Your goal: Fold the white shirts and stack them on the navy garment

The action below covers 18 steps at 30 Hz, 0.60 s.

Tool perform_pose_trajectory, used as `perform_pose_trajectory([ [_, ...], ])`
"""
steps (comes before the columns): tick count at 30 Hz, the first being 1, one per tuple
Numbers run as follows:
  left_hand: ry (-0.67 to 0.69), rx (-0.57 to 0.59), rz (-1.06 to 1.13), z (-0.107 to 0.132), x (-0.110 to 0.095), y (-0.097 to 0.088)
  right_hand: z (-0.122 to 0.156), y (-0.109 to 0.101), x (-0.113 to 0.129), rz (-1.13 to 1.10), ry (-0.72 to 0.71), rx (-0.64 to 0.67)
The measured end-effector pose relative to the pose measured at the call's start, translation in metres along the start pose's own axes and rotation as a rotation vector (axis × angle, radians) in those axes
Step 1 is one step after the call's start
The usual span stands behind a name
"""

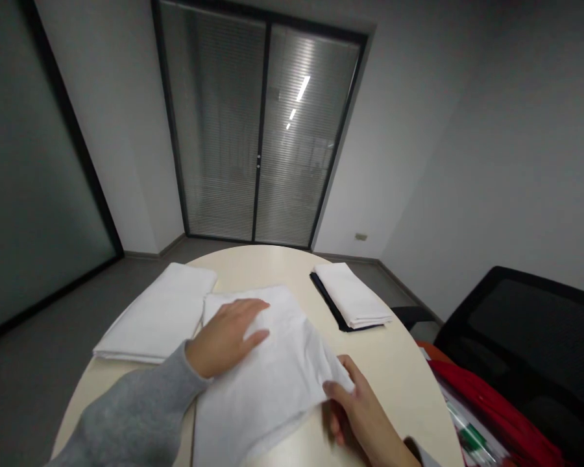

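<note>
A white cloth (272, 363) lies spread over the near middle of the table, its right side drawn out and creased. My left hand (228, 334) rests flat on its upper left part, fingers stretched out and thumb apart. At the right edge, my right hand (353, 402) pinches a corner of the cloth between thumb and fingers, with the edge slightly lifted. To the left sits a folded white cloth (163, 311), close beside the one under my hand. Farther right is a smaller folded white cloth (350, 292) on top of a black folded piece (328, 301).
All the cloths are on a round cream table (257, 259). A black mesh chair (525, 331) stands at the right, with a red item (491, 395) and a clear plastic package (472, 434) on it. Glass doors with blinds (219, 130) are beyond the table.
</note>
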<state>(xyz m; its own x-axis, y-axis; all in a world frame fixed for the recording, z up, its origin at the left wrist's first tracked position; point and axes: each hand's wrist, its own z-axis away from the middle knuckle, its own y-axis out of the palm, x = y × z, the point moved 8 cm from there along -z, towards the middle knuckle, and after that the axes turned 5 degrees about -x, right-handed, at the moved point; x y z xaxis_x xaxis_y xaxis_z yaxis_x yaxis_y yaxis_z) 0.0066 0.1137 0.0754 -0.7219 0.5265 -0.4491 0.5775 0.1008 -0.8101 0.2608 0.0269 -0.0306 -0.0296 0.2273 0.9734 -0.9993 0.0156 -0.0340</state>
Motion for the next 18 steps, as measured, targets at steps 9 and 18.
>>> perform_pose_trajectory([
  [9, 0.189, 0.426, -0.051, 0.017, -0.033, 0.087, 0.014, -0.049, 0.083, 0.699, -0.489, -0.182],
  [18, 0.235, 0.499, -0.037, 0.089, -0.061, 0.062, -0.103, 0.047, 0.076, 1.238, -0.828, 0.164],
])
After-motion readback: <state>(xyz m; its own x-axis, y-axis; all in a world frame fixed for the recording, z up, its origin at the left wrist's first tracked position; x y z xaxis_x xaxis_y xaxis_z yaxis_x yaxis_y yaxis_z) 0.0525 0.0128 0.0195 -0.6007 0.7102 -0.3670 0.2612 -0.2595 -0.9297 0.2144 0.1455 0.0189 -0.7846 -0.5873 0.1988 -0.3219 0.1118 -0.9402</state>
